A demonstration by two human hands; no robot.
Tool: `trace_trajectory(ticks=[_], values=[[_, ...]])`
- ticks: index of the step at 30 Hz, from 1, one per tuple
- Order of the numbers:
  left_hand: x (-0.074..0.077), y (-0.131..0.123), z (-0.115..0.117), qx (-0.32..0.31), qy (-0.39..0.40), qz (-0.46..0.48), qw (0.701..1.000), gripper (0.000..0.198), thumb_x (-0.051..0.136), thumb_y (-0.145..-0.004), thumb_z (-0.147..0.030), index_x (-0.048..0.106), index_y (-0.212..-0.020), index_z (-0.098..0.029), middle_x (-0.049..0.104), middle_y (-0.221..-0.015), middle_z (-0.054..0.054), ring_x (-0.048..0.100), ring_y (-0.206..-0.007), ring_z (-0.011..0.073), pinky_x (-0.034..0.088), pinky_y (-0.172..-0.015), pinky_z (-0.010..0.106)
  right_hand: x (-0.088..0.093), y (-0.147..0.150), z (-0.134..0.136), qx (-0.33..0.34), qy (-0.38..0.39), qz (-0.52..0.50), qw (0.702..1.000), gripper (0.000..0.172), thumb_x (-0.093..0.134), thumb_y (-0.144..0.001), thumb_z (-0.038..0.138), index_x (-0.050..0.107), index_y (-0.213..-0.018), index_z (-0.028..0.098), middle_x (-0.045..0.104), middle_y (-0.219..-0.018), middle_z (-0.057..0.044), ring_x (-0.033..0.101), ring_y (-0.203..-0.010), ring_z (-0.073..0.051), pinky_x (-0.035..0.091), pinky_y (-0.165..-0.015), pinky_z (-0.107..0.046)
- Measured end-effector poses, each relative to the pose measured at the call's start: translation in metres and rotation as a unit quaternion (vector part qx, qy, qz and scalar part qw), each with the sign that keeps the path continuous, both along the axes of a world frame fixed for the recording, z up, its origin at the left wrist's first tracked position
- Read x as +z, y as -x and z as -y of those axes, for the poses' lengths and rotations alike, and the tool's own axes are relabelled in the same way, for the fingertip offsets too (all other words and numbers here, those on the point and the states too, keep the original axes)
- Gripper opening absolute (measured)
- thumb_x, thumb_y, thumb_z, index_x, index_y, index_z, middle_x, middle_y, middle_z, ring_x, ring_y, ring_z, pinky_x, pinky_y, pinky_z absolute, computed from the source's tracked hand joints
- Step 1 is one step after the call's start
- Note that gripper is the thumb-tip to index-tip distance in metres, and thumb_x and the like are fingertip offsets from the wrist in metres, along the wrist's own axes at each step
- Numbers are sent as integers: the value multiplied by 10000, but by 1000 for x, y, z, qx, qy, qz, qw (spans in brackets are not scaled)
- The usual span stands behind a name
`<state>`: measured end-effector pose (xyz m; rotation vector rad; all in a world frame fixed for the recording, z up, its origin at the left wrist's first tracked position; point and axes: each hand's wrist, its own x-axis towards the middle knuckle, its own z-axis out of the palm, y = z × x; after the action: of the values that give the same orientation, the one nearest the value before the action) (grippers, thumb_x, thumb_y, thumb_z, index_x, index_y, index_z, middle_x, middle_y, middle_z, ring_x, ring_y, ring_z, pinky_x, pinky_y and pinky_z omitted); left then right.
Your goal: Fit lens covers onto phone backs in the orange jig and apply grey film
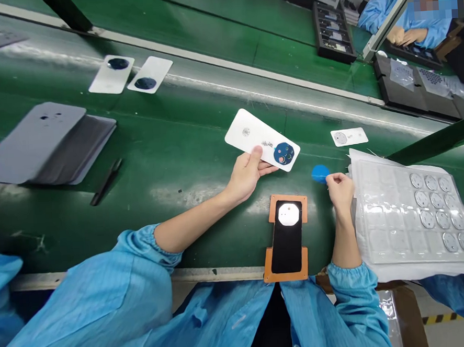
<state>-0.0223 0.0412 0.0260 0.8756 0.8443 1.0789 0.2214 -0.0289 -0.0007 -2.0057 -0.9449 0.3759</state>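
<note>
My left hand grips a white phone back panel by its lower edge, thumb on top and fingers underneath. A dark blue round area with holes marks the panel's right end. Between thumb and finger, my right hand pinches a round blue film, held out to its left. Below and between the hands lies an orange and black fixture with a white disc on its upper part. Beside my right hand, a clear plastic tray carries several round silver parts in its right-hand pockets.
A smaller white panel lies behind the tray. Two white panels with dark circles rest at the back left. A stack of grey sheets and a black tool lie left. Across the bench, a person's hands rest near black trays.
</note>
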Motion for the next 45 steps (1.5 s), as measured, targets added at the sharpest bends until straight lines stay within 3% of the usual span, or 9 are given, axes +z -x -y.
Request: trace_trajectory(ticks=[4,7,14,21,30,34,39,42,45], values=[[-7,-1,12,-38,-87,-73,993,577,537,-976,-593,711,-1158,-74,748,-1168,169,725,-1100,307,586,-1011,461,11,37,7,77,-118,15,990,209,636,-853,377,696,-835,178,719,-826,-43,659,-719,-170,555,-707,-314],[-19,-5,28,-84,-218,-175,956,526,459,-1029,-520,741,-1176,-101,740,-1209,141,697,-1166,292,536,-1089,424,18,71,14,163,-182,23,969,198,668,-881,372,709,-928,184,749,-897,-58,714,-771,-176,601,-731,-318],[-35,-9,41,-144,-444,-188,864,524,456,-1045,-240,396,-1565,-233,466,-1563,85,506,-1412,215,444,-1188,359,15,82,19,164,-183,14,969,165,616,-881,317,728,-881,197,777,-845,-33,738,-737,-188,624,-715,-330],[-41,-11,42,-135,-508,-199,827,620,464,-1037,-173,262,-1614,-277,360,-1628,80,391,-1487,229,362,-1251,403,19,81,22,164,-180,16,970,172,579,-833,307,713,-823,199,742,-759,-9,675,-651,-170,594,-634,-305],[-42,-10,45,-150,-496,-216,828,597,424,-1046,-186,261,-1617,-244,323,-1643,88,345,-1512,236,329,-1269,434,19,81,23,171,-163,24,971,153,550,-786,300,673,-762,212,726,-735,-8,666,-643,-169,578,-617,-291],[-39,-11,45,-170,-418,-180,874,511,480,-1039,-297,442,-1543,-218,435,-1585,84,439,-1460,255,362,-1250,426,18,81,21,159,-166,-14,973,129,582,-778,289,673,-747,203,724,-723,-5,664,-614,-157,575,-609,-279],[-23,-13,26,-166,-74,-52,982,529,494,-1017,-532,681,-1251,-96,702,-1270,191,683,-1190,339,533,-1081,532,13,58,13,80,-113,-109,984,128,626,-732,310,672,-714,192,671,-623,10,648,-558,-164,548,-554,-281],[-13,-9,10,-145,59,39,987,447,591,-997,-459,647,-1249,-94,693,-1275,216,712,-1139,324,525,-1072,567,8,29,6,37,-79,-118,989,106,613,-676,294,641,-669,192,625,-557,24,613,-504,-164,495,-495,-269],[-8,-5,-1,-108,110,61,986,364,583,-1015,-376,630,-1260,-111,689,-1290,203,719,-1131,287,522,-1084,538,0,3,1,2,-9,-42,999,109,569,-692,293,621,-656,204,610,-544,24,586,-495,-164,474,-512,-277]])
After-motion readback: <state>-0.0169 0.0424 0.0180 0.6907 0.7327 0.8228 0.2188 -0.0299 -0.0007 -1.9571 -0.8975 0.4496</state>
